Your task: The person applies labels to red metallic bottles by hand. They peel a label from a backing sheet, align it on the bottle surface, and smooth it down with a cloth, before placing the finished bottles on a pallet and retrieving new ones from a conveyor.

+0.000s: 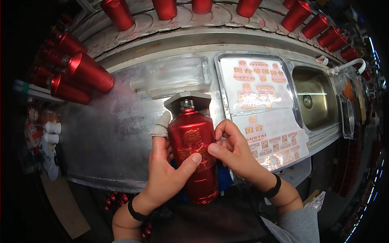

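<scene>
A glossy red bottle (193, 128) with gold decals (192, 137) on its front leans in front of me, its clear threaded neck against a grey angled metal rest (204, 100). My left hand (168, 172) is closed around its left side, the thumb lying across the front near the decals. A whitish cloth cover sits on one finger of that hand. On the bottle's right side, my right hand (234, 150) is closed, with its thumb pressed on the front at the decals' edge and its other fingers curled. Whatever lies under the thumbs is hidden.
Right of the bottle, a metal tray (222, 81) holds sheets of gold and red decals (259, 83). Beyond it are a sink (318, 99) and a white tap (351, 65). A clear plastic container (180, 75) lies behind. Red bottles (87, 73) stand at left and along a slatted conveyor (182, 18).
</scene>
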`<state>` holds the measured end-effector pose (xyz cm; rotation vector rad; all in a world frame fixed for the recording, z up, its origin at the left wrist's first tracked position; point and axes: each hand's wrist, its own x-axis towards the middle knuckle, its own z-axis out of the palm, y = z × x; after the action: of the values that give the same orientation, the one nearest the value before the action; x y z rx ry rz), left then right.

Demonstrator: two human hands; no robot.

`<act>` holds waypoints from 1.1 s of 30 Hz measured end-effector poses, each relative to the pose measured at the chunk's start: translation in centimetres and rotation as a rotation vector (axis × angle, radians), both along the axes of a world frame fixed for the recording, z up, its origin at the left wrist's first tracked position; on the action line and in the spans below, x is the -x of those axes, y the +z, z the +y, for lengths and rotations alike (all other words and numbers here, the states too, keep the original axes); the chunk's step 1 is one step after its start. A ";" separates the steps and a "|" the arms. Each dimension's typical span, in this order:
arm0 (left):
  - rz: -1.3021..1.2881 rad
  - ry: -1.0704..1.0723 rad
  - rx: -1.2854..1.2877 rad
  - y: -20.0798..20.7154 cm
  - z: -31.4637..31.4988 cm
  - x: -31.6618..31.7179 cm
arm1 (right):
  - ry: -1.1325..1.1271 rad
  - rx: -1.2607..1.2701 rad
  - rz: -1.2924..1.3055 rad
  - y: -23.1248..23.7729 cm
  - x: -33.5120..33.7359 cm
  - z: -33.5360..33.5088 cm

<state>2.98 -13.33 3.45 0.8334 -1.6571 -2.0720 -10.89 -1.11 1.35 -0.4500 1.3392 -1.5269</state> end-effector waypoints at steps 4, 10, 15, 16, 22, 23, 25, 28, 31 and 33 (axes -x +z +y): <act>-0.006 -0.015 -0.001 0.0 0.0 0.0 | 0.047 -0.001 -0.076 -0.6 0.7 0.4; -0.048 -0.010 0.066 0.1 0.2 0.3 | 0.019 0.039 -0.089 -0.7 0.3 0.2; -0.047 0.002 0.079 -0.2 0.2 0.5 | -0.003 -0.016 0.113 -1.0 0.0 0.1; -0.041 0.002 0.073 -0.2 0.2 0.5 | -0.003 -0.014 0.111 -1.0 0.0 0.1; -0.054 -0.003 0.037 0.3 0.0 0.6 | 0.013 -0.074 0.140 -0.4 0.2 -0.2; -0.047 -0.001 0.008 0.4 0.0 0.6 | 0.031 -0.082 0.126 -0.2 0.3 -0.1; -0.049 -0.018 0.004 0.5 -0.2 0.4 | 0.053 -0.091 0.113 0.1 0.4 -0.1; -0.035 -0.051 -0.015 0.4 -0.5 0.1 | 0.075 -0.118 0.172 0.5 0.5 -0.2; -0.002 -0.075 -0.066 0.3 -1.0 -0.3 | 0.120 -0.116 0.181 0.9 0.8 -0.4; 0.014 -0.081 -0.106 0.2 -1.3 -0.7 | 0.065 -0.121 -0.085 1.2 0.8 -0.8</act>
<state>3.63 -14.61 3.60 0.7942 -1.6108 -2.2322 -11.70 -1.93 2.58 -0.3460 1.3297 -1.3879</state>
